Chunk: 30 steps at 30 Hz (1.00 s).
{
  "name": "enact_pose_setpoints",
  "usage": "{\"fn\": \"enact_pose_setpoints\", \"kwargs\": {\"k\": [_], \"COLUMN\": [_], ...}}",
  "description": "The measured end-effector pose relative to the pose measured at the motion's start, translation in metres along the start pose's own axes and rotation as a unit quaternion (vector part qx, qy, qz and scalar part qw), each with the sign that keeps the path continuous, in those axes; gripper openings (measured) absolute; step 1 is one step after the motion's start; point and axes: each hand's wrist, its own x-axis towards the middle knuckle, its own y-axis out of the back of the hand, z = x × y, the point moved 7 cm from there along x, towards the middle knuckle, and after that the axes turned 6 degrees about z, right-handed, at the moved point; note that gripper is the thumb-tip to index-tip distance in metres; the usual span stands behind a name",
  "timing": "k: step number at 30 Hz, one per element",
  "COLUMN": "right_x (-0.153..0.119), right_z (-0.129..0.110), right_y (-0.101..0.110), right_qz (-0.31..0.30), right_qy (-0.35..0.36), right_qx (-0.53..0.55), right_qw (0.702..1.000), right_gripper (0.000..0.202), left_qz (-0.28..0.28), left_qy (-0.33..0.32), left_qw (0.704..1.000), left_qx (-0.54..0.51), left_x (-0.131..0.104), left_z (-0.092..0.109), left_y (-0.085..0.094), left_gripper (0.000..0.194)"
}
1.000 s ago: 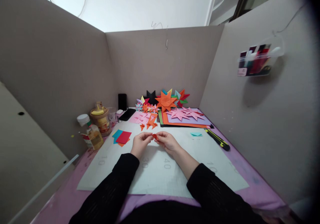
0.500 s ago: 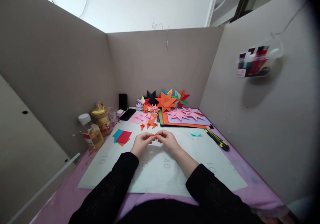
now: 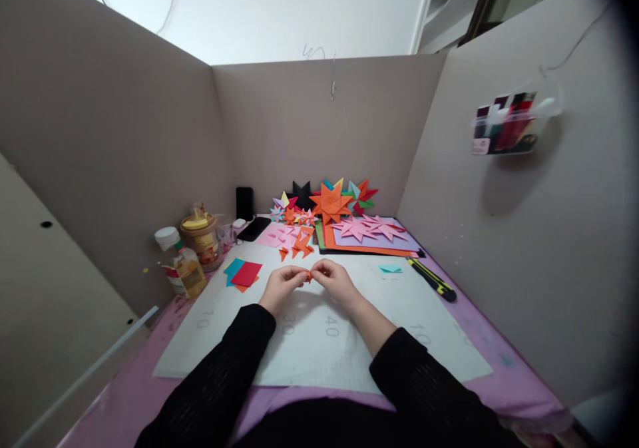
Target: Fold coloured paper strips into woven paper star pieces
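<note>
Between my fingertips is a small folded orange paper piece [image 3: 309, 277], mostly covered by the fingers. My left hand [image 3: 282, 287] pinches it from the left, and my right hand [image 3: 335, 280] pinches it from the right. Both hands are held over the white mat [image 3: 309, 361]. Just beyond them lie several small folded orange paper pieces [image 3: 295, 252]. Left of my left hand is a small stack of coloured paper squares [image 3: 246, 274], red on top. A folded turquoise paper piece [image 3: 390, 269] lies to the right of my right hand.
Finished paper stars [image 3: 331, 202] stand against the back wall, with pink stars [image 3: 355, 228] on coloured sheets. A box cutter [image 3: 432, 279] lies at the right. A bottle [image 3: 182, 265], a lidded cup [image 3: 202, 238] and a phone [image 3: 254, 229] are at the left.
A little more of the orange paper piece shows below my fingertips. Both hands keep their pinch in nearly the same place, and the view has shifted very slightly.
</note>
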Motion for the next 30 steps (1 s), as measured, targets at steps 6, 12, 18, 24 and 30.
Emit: {"fn": "enact_pose_setpoints", "kwargs": {"k": [6, 12, 18, 24, 30], "right_x": [-0.001, -0.001, -0.004, -0.004, -0.003], "right_z": [-0.002, -0.007, -0.017, -0.014, -0.005], "right_y": [-0.001, 0.001, 0.001, 0.002, 0.000], "right_qz": [-0.017, -0.011, -0.009, -0.002, -0.005], "right_qy": [0.021, 0.047, 0.090, 0.088, 0.053], "right_qx": [-0.015, -0.042, -0.069, -0.078, -0.067], "right_qw": [1.000, 0.998, 0.994, 0.993, 0.996], "right_gripper": [0.011, 0.010, 0.011, 0.007, 0.008], "left_qz": [-0.001, -0.004, -0.012, -0.019, -0.027], "left_qy": [-0.003, 0.000, 0.003, 0.003, -0.001], "left_qw": [1.000, 1.000, 1.000, 1.000, 0.999], "left_qx": [0.014, 0.018, -0.007, 0.005, 0.019], "left_x": [0.000, -0.001, 0.000, 0.001, -0.001], "left_z": [0.002, 0.003, -0.001, -0.003, 0.001], "left_y": [0.000, 0.000, -0.001, -0.001, -0.004], "left_gripper": [0.030, 0.027, 0.024, 0.026, 0.028]}}
